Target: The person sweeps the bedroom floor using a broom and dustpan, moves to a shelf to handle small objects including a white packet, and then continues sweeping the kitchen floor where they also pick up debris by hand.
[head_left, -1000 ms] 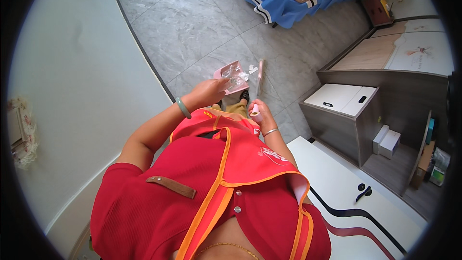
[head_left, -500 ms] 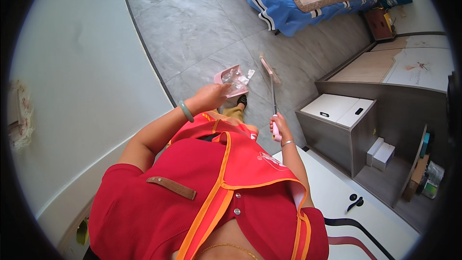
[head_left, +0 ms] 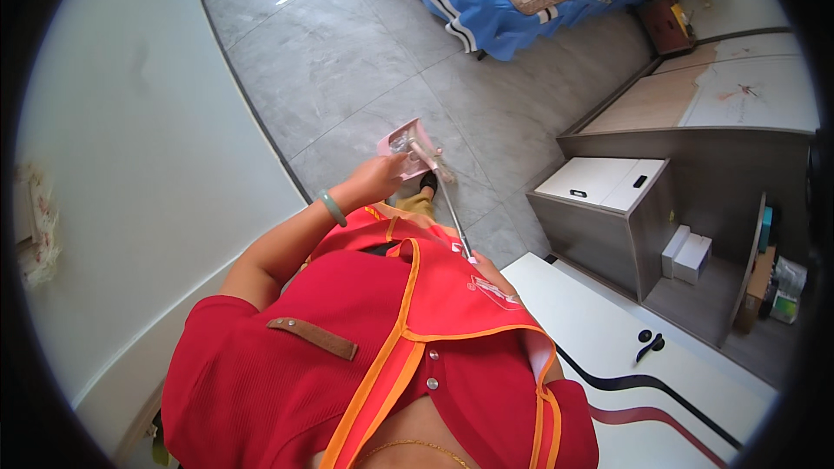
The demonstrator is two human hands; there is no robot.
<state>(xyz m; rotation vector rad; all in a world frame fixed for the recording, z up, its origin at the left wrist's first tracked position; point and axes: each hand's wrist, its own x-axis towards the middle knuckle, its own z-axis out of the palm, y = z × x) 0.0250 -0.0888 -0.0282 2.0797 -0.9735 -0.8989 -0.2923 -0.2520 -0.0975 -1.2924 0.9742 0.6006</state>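
Note:
My left hand (head_left: 380, 177), with a green bangle at the wrist, is closed and held over the near left edge of a pink dustpan (head_left: 392, 145); its grip on the dustpan's handle is mostly hidden by the hand itself. Clear crumpled plastic (head_left: 400, 142) lies in the pan. A broom (head_left: 448, 199) with a grey metal stick slants up from my right hand (head_left: 492, 274), and its pale head rests at the dustpan's right side. Much of the right hand is covered by the red apron, but its fingers close around the stick's near end.
Grey tiled floor (head_left: 347, 61) stretches ahead, bounded by a white wall (head_left: 130, 122) at left. A bed with a blue skirt (head_left: 486, 30) stands far off. A grey cabinet (head_left: 591, 234) and a white door with a black handle (head_left: 650, 346) are at right.
The broom head has swung left from the open floor onto the dustpan's right side. My right hand has drawn nearer my body, partly behind the apron. The left hand has barely moved.

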